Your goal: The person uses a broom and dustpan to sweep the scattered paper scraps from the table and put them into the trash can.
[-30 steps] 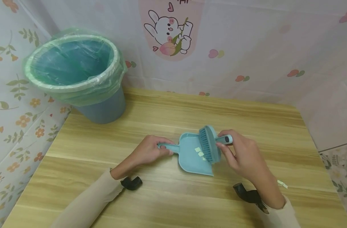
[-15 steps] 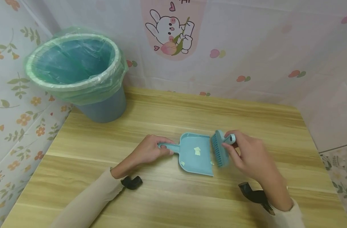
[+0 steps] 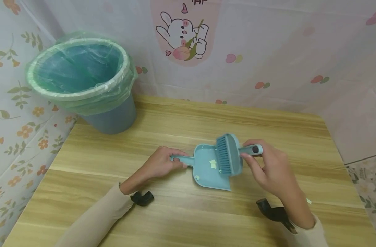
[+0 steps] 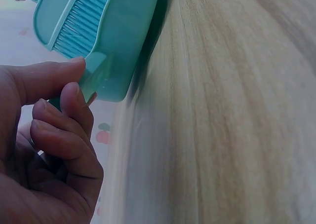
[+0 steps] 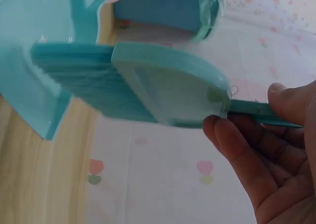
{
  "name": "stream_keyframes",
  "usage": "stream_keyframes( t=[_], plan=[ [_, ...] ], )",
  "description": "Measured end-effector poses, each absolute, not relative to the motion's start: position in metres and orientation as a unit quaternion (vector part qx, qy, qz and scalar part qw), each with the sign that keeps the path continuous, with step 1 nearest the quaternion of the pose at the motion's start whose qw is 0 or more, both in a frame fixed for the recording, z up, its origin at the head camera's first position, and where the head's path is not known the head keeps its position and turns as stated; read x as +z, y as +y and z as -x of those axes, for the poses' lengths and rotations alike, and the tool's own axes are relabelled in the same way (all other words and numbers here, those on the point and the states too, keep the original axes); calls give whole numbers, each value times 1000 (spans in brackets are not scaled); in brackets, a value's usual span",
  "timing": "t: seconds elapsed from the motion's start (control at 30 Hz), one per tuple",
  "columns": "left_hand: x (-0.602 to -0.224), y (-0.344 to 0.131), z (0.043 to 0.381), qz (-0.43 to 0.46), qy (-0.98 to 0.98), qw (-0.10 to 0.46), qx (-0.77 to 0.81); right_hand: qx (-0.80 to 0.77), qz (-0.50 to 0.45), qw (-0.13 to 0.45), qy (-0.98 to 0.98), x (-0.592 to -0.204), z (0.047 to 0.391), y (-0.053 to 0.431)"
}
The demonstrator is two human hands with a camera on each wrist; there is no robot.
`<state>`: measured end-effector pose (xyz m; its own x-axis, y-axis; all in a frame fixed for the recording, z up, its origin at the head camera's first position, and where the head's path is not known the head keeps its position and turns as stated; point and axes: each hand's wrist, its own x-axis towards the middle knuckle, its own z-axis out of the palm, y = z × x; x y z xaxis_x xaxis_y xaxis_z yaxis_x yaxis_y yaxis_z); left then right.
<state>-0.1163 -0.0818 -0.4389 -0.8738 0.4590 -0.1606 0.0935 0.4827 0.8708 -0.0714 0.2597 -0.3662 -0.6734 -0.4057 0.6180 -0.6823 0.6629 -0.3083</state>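
Observation:
My left hand [image 3: 164, 161] pinches the handle of a light blue dustpan [image 3: 206, 175], which lies on the table. Several small pale paper scraps [image 3: 213, 164] are in the pan. A matching hand brush [image 3: 235, 154] is held by its handle in my right hand [image 3: 269, 168], its bristles over the pan's open right side. In the left wrist view, thumb and fingers close on the dustpan handle [image 4: 94, 76]. The right wrist view has the brush [image 5: 168, 86] tilted, with a gap between its bristles and the pan [image 5: 29, 61].
A blue bin [image 3: 113, 116] lined with a translucent green bag stands at the table's back left corner. Another pale scrap [image 3: 308, 201] lies on the wooden table [image 3: 188, 219] beside the right wrist. Patterned cloth [image 3: 268, 51] hangs behind the table.
The brush moved right off the pan, then came back left over its edge, now raised. The scraps in the pan shifted, one toward its near left corner. My left hand and the dustpan stayed put.

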Motion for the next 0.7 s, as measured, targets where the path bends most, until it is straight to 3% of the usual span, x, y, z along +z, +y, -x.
stream_keyframes(
  t=[0.27,0.7],
  plan=[
    [-439,-83,117,-159,838,197,483,247,-327,236,-881,-369,73,257],
    [-440,-83,119,-168,838,199,480,203,-334,256,-884,-366,78,272]
  ],
)
